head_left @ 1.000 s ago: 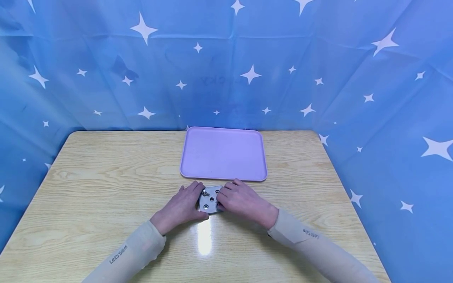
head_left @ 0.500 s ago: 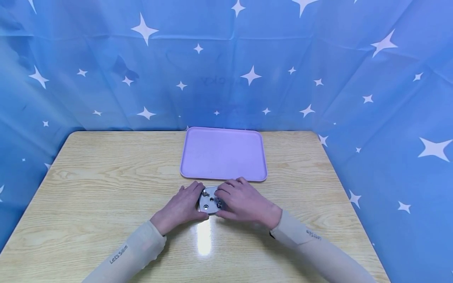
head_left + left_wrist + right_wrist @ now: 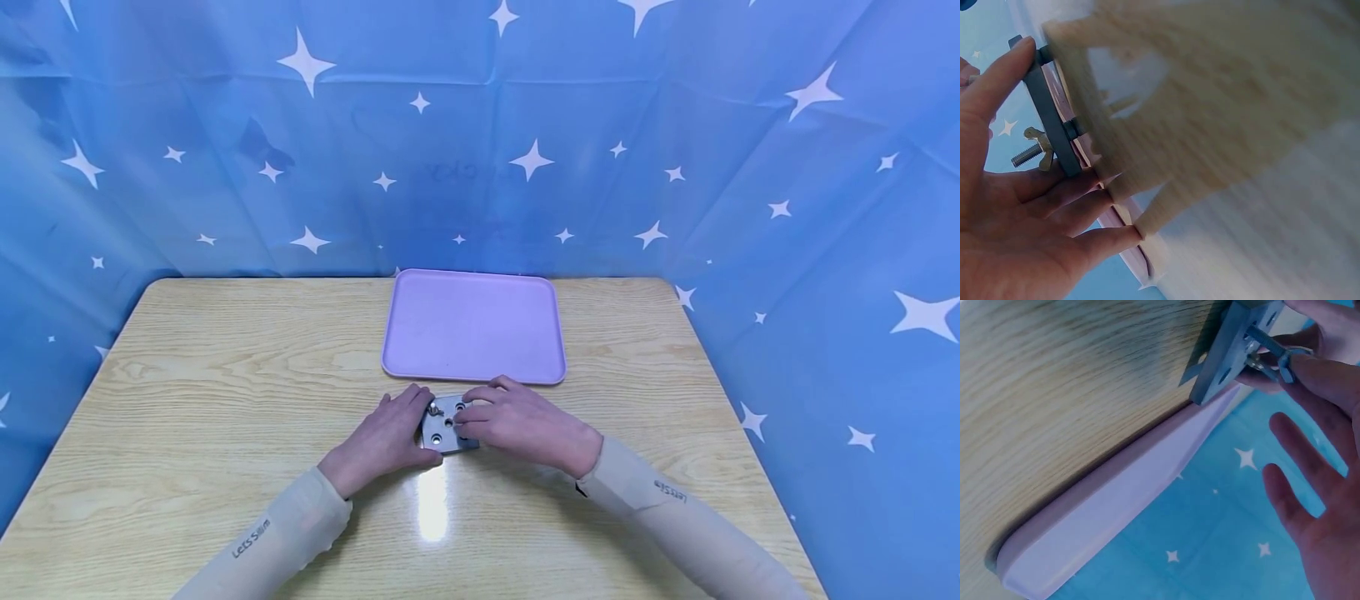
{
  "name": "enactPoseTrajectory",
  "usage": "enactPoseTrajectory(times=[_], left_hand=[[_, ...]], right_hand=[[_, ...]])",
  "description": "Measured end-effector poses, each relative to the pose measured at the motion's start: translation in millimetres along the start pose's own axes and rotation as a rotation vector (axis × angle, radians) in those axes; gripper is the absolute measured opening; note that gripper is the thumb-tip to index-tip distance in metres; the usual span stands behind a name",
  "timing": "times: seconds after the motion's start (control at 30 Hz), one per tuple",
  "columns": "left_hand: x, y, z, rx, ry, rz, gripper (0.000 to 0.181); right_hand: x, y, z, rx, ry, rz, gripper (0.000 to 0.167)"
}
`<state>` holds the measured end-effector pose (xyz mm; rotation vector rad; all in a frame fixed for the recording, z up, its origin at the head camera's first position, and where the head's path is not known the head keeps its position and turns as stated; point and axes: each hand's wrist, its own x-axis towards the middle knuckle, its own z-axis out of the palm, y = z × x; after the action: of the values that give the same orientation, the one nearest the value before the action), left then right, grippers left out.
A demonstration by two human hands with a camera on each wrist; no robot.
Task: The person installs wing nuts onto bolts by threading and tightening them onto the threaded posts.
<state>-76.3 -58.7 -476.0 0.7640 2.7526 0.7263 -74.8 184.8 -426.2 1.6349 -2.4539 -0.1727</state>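
Observation:
A metal plate [image 3: 442,427] with several holes lies near the table's middle, raised on short feet in the left wrist view. My left hand [image 3: 386,437] grips its left side between thumb and fingers. One wing screw [image 3: 435,409] stands in the plate's upper left corner, its threaded shaft pointing up [image 3: 1027,155]. At the plate's right side my right hand [image 3: 517,421] pinches a second wing screw [image 3: 1287,360] by its wings with thumb and index finger, the shaft meeting the plate [image 3: 1222,356]; the other fingers are spread.
Just behind the plate lies a purple tray [image 3: 474,327] with nothing on it. The wooden table [image 3: 225,375] extends to both sides. A blue curtain [image 3: 450,208] with white stars hangs behind and beside the table.
My right hand opened away from the second wing screw a little, then closed on it again with the fingers turned. My left hand and the plate have stayed in place.

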Motion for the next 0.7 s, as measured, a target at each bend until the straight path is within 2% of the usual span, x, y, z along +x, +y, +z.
enactPoseTrajectory(times=[0.23, 0.33, 0.57, 0.7], left_hand=[[-0.4, 0.7, 0.1, 0.004, -0.005, -0.006, 0.078], [-0.6, 1.1, -0.1, 0.009, -0.008, -0.007, 0.079], [-0.6, 1.2, 0.2, 0.008, 0.006, -0.006, 0.081], [-1.1, 1.4, 0.2, 0.007, 0.021, 0.011, 0.08]], right_hand=[[4.1, -4, 8, -0.03, 0.069, 0.031, 0.006], [5.3, -9, 14, -0.033, 0.096, 0.063, 0.007], [7.7, -22, 22, 0.066, 0.183, 0.226, 0.008], [8.7, -27, 22, 0.115, 0.196, 0.301, 0.008]])
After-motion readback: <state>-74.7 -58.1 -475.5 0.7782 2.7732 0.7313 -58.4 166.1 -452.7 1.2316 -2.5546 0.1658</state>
